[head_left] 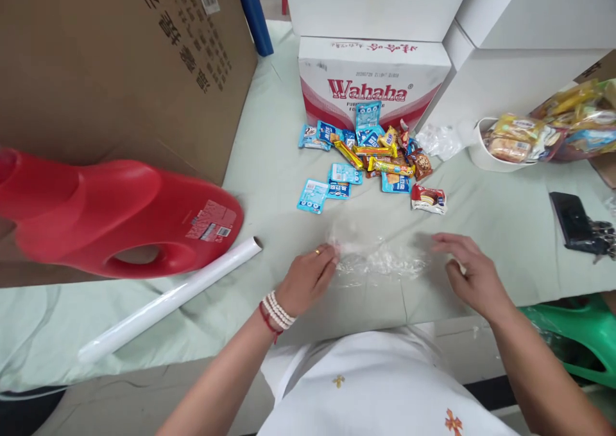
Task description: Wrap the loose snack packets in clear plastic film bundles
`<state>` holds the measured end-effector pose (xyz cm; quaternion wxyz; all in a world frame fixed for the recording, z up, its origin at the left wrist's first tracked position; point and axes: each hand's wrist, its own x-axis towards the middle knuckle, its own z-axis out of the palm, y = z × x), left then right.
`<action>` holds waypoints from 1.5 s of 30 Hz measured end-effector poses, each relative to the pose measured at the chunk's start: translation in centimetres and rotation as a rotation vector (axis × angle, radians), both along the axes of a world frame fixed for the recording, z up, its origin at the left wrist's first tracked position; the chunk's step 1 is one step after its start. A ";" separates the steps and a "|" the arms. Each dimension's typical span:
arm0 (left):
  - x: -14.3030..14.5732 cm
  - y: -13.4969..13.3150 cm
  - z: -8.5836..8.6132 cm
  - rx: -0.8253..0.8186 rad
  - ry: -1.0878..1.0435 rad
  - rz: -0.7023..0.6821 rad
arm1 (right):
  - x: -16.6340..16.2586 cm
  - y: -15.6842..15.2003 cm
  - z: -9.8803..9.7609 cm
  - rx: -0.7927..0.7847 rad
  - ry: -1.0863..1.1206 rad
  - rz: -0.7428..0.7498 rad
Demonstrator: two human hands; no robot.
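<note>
The left hand [308, 279] pinches a clear bag [385, 261] near the table's [500, 224] front edge. The right hand [474, 275], digits parted, has room rightward. Snacks [384, 166] and a box [370, 70] crowd beyond.

Red jug [144, 205], white roll [171, 299], Wahaha box [370, 83]

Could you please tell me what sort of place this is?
Possibly a storeroom or workroom: there is a large cardboard box, a Wahaha carton, and a pile of wrapped snacks in front of it.
</note>
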<state>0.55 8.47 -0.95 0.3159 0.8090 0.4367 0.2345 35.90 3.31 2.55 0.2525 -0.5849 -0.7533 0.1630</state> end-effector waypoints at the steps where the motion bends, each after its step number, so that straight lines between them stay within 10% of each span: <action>1: 0.6 -0.2 -0.2 -0.003 0.007 0.043 | -0.8 0.3 0.9 0.022 0.029 -0.033; 5: 3.1 -0.1 -0.2 -0.007 0.087 0.296 | -5.5 3.2 2.5 -0.012 0.016 0.066; 11: 5.5 3.1 -1.5 0.137 0.093 0.590 | -10.4 8.6 -3.6 -0.331 0.220 -0.113; 21: 1.0 2.0 -1.7 -0.139 -0.099 0.739 | -5.3 7.6 -3.3 -0.499 0.807 -0.470; 26: 0.6 -0.5 -1.8 0.310 -0.037 0.919 | -4.3 6.8 -4.0 -0.554 0.622 -0.479; 29: 1.6 -1.6 -1.9 0.667 -0.054 0.521 | -4.4 6.8 -4.0 -0.542 0.567 -0.456; 32: 2.4 -1.4 -1.7 0.585 0.102 0.029 | -3.7 6.6 -3.9 -0.535 0.531 -0.440; 40: 0.4 -0.4 -2.4 0.264 0.527 0.050 | 3.1 4.7 -0.5 -0.416 -0.033 -0.353; 45: 0.4 -1.0 -2.6 0.278 0.562 0.053 | -0.7 11.4 2.7 -0.112 -0.180 -0.090</action>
